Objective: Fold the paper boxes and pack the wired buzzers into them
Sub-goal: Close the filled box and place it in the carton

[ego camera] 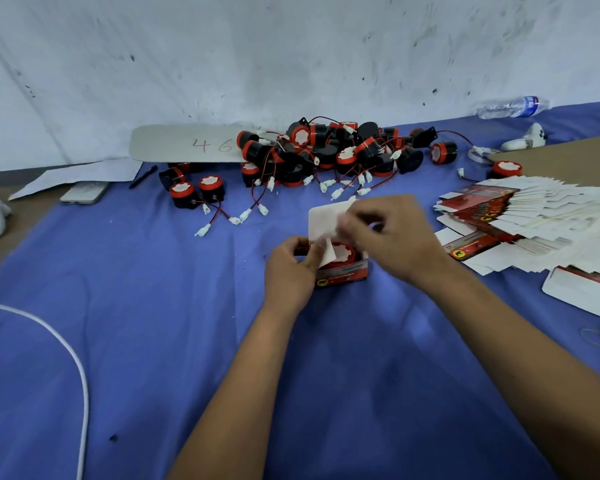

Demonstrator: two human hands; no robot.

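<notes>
A small red paper box (343,274) stands on the blue cloth, its top open. Inside it sits a wired buzzer (341,252) with a red rim and white face. My left hand (291,268) grips the box's left side, its thumb pressing a white side flap. My right hand (392,233) pinches a white flap beside the raised lid flap (321,221). A heap of loose black and red buzzers (326,152) with red wires and white plugs lies behind. Flat unfolded boxes (520,220) are fanned out at the right.
Grey card marked "46" (187,143), a phone (84,194) and a pen (142,176) lie at the back left. A white cable (73,355) curves across the left. A water bottle (513,106) and brown cardboard (568,157) sit back right.
</notes>
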